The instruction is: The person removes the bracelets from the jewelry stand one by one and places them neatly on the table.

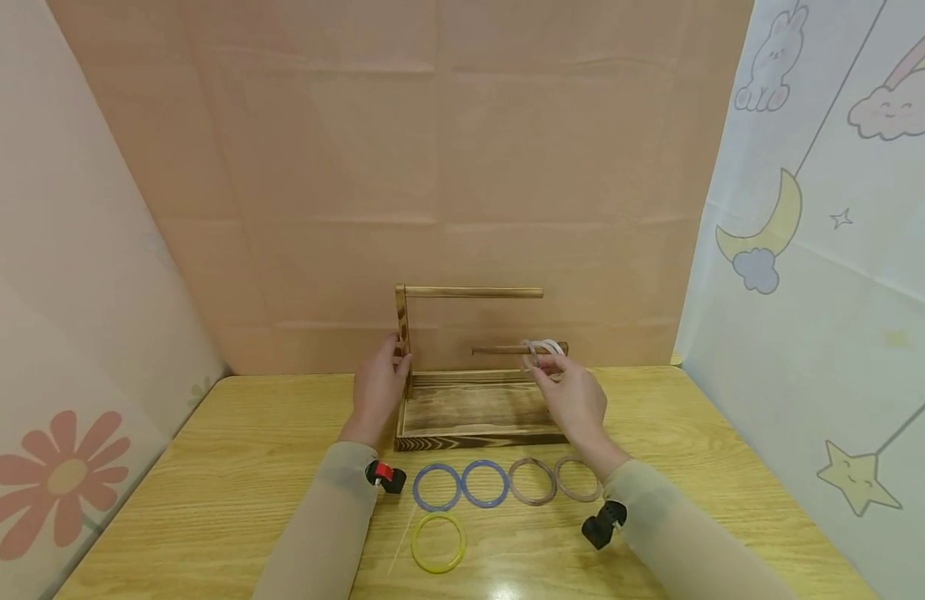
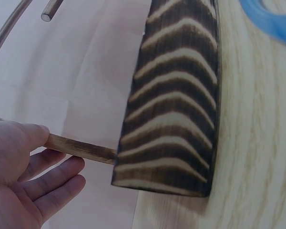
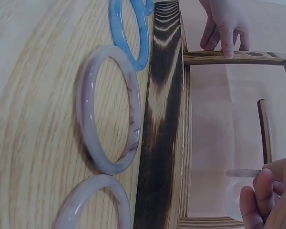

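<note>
A wooden bangle stand [image 1: 477, 441] with a tray base stands at the back of the table. My left hand [image 1: 377, 379] holds its left upright post [image 2: 78, 148] between thumb and fingers. From that post the upper rod [image 1: 473, 292] reaches rightward. The lower rod [image 1: 496, 350] points left from the right side. My right hand [image 1: 575, 400] pinches a pale bangle [image 3: 242, 173] at this lower rod. White bangles [image 1: 547, 344] show around the rod near its right end, partly behind my fingers; how many cannot be told.
In front of the tray lie two blue bangles [image 1: 436, 487] and two brownish-purple bangles [image 1: 532, 482] in a row. A yellow bangle [image 1: 438, 542] lies nearer me, below the left blue one. Cloth walls [image 1: 320, 208] rise behind and on both sides.
</note>
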`<state>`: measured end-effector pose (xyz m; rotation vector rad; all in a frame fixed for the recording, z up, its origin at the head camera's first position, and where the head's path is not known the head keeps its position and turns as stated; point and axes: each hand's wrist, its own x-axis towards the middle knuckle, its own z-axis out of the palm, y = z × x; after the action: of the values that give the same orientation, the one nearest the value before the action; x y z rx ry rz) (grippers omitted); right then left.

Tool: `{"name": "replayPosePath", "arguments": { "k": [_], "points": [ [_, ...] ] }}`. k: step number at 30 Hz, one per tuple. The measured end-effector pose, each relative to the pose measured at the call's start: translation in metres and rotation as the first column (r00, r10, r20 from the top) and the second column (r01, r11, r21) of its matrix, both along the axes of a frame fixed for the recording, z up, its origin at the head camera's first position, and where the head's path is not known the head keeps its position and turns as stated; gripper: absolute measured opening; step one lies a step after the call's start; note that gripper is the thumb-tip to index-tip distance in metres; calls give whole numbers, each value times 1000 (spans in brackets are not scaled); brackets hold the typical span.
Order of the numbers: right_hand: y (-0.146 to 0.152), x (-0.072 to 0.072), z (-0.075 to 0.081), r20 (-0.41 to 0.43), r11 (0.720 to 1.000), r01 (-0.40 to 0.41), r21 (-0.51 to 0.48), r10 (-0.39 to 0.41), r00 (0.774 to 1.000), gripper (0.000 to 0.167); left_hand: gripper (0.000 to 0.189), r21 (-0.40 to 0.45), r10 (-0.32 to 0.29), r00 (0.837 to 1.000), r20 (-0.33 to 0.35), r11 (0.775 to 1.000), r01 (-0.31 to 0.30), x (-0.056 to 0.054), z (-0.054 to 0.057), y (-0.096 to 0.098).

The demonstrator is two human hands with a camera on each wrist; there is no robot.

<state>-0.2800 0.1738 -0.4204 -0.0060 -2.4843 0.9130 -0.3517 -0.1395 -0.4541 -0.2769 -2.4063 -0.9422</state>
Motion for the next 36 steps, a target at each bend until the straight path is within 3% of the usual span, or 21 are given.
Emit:
{"name": "replayPosePath", "arguments": {
  "k": [18,36],
  "points": [
    [-7,1,7,-36,1000,-15,-28,14,999,23,43,9,1,1000,15,1000,-1,2,1,1],
    [-21,1,12,-19,999,-34,-22,33,999,23,44,16,-6,999,47,1000,6,2,1,0]
  ]
}}
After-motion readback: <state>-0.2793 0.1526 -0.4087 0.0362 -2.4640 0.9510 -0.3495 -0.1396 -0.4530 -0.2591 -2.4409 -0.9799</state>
